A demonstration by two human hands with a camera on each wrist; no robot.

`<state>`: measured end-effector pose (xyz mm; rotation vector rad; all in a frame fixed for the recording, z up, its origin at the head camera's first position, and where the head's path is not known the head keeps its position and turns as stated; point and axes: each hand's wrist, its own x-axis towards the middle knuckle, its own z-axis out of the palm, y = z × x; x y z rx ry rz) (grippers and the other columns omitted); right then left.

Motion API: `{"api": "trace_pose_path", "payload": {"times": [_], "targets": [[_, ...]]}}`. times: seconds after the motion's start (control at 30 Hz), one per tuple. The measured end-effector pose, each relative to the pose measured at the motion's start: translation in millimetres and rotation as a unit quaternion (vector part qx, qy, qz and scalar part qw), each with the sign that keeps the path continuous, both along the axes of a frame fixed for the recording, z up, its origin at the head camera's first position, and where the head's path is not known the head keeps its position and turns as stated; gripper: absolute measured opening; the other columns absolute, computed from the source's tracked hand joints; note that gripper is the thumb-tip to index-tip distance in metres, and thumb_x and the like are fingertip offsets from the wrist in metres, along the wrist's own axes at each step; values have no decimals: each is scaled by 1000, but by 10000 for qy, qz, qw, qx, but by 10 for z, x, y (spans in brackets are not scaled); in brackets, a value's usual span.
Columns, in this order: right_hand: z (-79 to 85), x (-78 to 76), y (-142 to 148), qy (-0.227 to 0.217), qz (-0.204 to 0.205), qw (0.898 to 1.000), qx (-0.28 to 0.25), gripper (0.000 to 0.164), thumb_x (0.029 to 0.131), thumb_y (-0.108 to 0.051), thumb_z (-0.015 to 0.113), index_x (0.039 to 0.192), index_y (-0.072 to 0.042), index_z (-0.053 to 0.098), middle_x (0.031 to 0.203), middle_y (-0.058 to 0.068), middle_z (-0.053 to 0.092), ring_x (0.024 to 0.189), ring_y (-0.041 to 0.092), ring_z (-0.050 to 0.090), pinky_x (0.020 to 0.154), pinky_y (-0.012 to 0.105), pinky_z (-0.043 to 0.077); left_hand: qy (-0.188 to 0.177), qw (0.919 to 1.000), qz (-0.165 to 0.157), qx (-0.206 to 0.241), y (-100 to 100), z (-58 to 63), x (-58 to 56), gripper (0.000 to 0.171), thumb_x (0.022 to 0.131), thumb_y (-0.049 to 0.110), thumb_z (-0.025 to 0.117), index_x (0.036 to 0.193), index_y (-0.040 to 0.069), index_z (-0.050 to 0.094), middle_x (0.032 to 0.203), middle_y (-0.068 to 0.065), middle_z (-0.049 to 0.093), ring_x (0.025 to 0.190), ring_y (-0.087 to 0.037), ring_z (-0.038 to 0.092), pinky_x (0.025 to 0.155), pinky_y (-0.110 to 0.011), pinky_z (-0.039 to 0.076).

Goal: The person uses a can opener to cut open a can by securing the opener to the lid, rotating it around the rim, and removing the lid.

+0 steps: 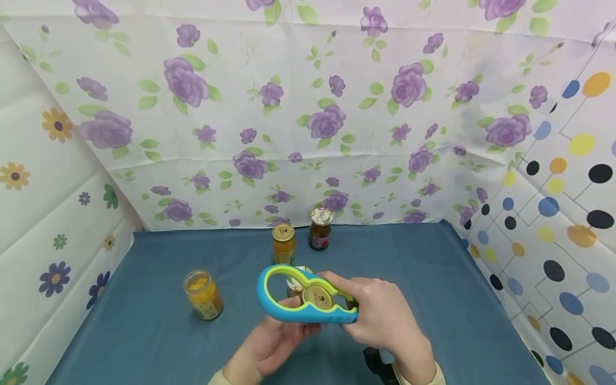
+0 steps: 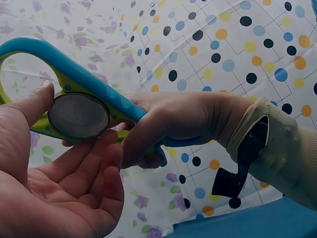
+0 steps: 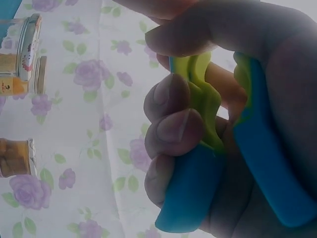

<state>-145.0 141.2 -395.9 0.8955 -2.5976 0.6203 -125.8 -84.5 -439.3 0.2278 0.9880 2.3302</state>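
Note:
My right hand (image 1: 382, 310) grips the handles of a blue and lime-green jar opener (image 1: 269, 305), its fingers curled round them in the right wrist view. Within the opener sits a round gold jar lid (image 1: 317, 297); the left wrist view shows its pale inner face with no jar under it. With thumb and fingertips at opposite edges, my left hand (image 2: 64, 188) pinches the lid from below. Left of the hands stands a lidless glass jar (image 1: 204, 297) of yellow contents. Partly hidden behind the opener is a jar with a patterned lid (image 1: 302, 269).
Farther back stand a gold-lidded jar (image 1: 284, 243) with yellow-orange contents and a dark jar (image 1: 320, 231) with a patterned lid. A blue cloth (image 1: 144, 299) covers the table. Patterned sheets (image 1: 298, 117) hang behind and at both sides.

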Motion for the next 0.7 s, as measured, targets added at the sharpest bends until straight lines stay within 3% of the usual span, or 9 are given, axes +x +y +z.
{"api": "trace_pose_path", "payload": {"times": [0.33,0.5,0.7], "targets": [[-6,-22,-2,125,63,9998,167,85,65,-12,76,139,-47,52,57,-17,34,44,5,27,44,21,20,-180,9997,-181,53,2,-19,-7,39,104,36,53,132,10,56,114,-4,66,101,-19,61,94,-33,49],[-5,-29,-4,145,77,9997,176,89,63,-11,76,139,-49,50,58,-18,35,45,4,28,45,21,21,-314,9989,-319,114,2,-22,-18,50,100,40,58,138,9,48,117,-5,64,103,-20,61,95,-33,48],[-13,-18,-3,95,188,9997,146,91,61,-8,75,139,-48,50,59,-19,36,46,3,29,44,20,22,-355,9975,-574,215,-9,-31,-4,54,102,43,53,142,7,42,120,-5,63,107,-19,60,98,-33,46]]}}
